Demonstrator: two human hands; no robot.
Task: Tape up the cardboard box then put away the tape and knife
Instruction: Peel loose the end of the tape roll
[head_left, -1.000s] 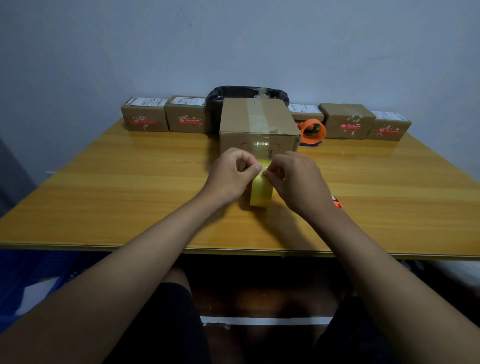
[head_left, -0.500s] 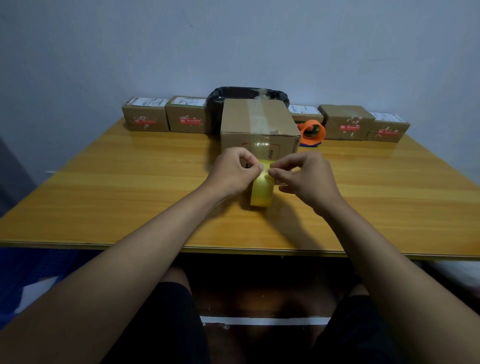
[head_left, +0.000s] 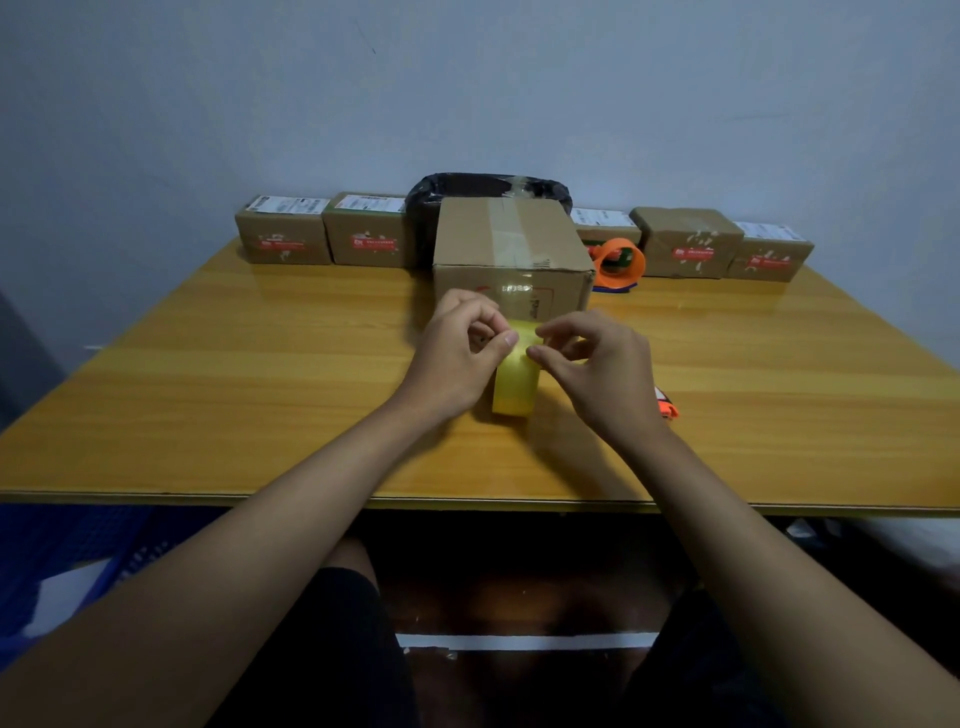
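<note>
Yellow tape roll (head_left: 514, 387) stands on edge mid-counter (head_left: 208, 395), just before the cardboard box (head_left: 511, 260); left hand (head_left: 457, 353) grips its top, right hand (head_left: 597, 364) pinches there, apparently for the loose end.

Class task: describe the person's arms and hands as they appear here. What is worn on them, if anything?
Both forearms are bare up to the frame edge: no sleeves show. The left hand and right hand wear no gloves, and no rings, watch or wristband can be seen. The fingernails look short and unpainted. Dark shorts show at the lap.
</note>
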